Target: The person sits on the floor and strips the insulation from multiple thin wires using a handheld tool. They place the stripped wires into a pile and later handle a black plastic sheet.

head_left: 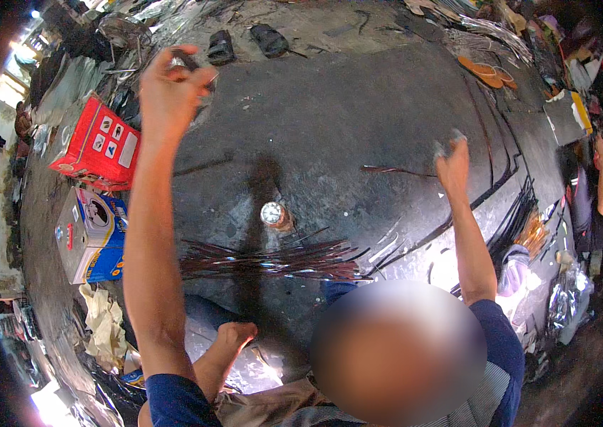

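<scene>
Both hands raised over the dark floor, each closed on something small.

Left hand [170,89], far left, is clenched in a fist around a small dark tool-like piece whose kind cannot be told. Right hand [452,162], well apart to the right, pinches a small pale object, with a thin reddish-brown wire strand [394,170] lying just left of it. Near the person lies a spread bundle of thin dark metal rods [273,260], a small round silver dial [272,213] just beyond it. At left, a red cardboard box [95,146] and a blue-and-white cardboard box [91,242]; both closed, contents unseen.
</scene>
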### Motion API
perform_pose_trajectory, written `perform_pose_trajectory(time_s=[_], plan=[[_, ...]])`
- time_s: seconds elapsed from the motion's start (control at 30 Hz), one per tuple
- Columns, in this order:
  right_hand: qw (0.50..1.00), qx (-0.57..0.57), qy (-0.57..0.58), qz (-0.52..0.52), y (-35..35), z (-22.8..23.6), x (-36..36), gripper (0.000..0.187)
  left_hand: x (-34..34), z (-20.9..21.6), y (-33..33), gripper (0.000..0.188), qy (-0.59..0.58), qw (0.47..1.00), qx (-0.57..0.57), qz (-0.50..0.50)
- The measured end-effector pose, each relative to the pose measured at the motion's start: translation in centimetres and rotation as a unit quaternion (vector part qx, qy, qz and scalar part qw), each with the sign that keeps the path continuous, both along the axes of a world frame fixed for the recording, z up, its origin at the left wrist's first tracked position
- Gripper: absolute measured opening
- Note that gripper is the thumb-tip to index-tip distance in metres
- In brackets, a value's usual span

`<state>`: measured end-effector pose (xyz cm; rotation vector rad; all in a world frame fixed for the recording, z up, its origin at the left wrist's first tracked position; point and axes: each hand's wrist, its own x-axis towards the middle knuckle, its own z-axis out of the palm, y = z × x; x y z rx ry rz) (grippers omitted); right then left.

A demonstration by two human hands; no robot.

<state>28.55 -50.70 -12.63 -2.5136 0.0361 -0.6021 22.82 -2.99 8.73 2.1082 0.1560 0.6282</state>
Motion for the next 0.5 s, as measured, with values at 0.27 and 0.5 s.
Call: perform_pose_trajectory(time_s=[0.27,0.5], plan=[[0.846,0.291,0.091,0.438,17.6,9.8,-5.6,0.064,-4.8,-8.1,-11.7,0.025,0.102,0.940,-0.303,-0.117],[0.842,0.315,0.160,0.408,22.0,8.0,-9.3,0.048,-9.1,-12.5,-13.0,0.013,0.067,0.910,-0.407,0.039]])
